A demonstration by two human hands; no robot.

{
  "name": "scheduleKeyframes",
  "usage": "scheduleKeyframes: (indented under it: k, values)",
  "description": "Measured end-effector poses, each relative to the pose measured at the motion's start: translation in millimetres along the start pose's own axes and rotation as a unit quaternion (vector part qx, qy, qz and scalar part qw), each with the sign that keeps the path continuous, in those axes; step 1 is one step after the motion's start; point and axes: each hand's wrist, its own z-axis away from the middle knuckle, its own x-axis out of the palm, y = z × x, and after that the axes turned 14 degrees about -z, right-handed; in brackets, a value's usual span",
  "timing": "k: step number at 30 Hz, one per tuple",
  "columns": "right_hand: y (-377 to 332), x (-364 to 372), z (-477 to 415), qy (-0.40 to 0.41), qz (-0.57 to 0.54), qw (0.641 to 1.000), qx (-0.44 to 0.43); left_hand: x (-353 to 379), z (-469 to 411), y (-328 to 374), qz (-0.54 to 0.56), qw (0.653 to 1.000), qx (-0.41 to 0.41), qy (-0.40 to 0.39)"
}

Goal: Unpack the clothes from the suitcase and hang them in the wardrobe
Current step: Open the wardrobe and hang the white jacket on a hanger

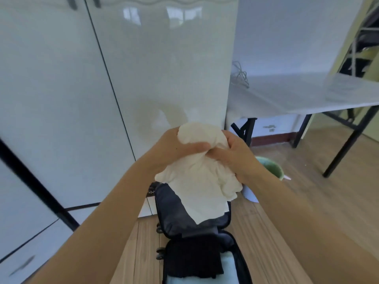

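Note:
A crumpled white garment hangs bunched in front of me, above the suitcase. My left hand grips its upper left part with the thumb laid across the cloth. My right hand grips it from the right. The dark blue suitcase lies open on the wooden floor below. A folded black garment and a pale blue one lie in its near half. The glossy white wardrobe stands straight ahead with its doors closed.
A white table on black legs stands to the right, with a tangle of cable at its left end. A green bucket sits on the floor behind my right hand. A wardrobe drawer handle shows low on the left.

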Motion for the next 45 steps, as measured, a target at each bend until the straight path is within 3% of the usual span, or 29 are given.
scheduleKeyframes:
  k: [3,8,14,17,23,31,33,38,42,45]
  values:
    - [-79,25,3,-0.025,0.086,0.993,-0.08,-51,20,59,0.0,0.999,-0.001,-0.041]
    - [-207,75,0,-0.022,0.202,0.953,-0.226,-137,54,156,-0.01,0.995,0.025,0.095]
    - [-328,135,-4,-0.081,0.314,0.929,-0.18,-221,104,240,-0.035,0.969,0.043,0.239]
    - [-356,162,0,-0.142,0.303,0.912,-0.236,-246,126,258,-0.083,0.96,0.039,0.263]
    - [-382,223,21,-0.207,0.261,0.893,-0.302,-281,180,277,-0.118,0.939,-0.008,0.322]
    - [-389,297,51,-0.314,0.115,0.898,-0.285,-321,252,288,0.026,0.942,-0.167,0.291]
    - [-388,315,58,-0.324,0.1,0.895,-0.291,-329,267,288,0.011,0.932,-0.188,0.31]
    - [-383,364,76,-0.338,0.074,0.889,-0.301,-357,313,267,-0.053,0.878,-0.223,0.42]
    - [-381,398,81,-0.339,0.068,0.896,-0.279,-384,343,256,-0.092,0.81,-0.221,0.536]
    - [-383,433,86,-0.368,0.102,0.883,-0.272,-411,371,250,-0.1,0.789,-0.202,0.572]
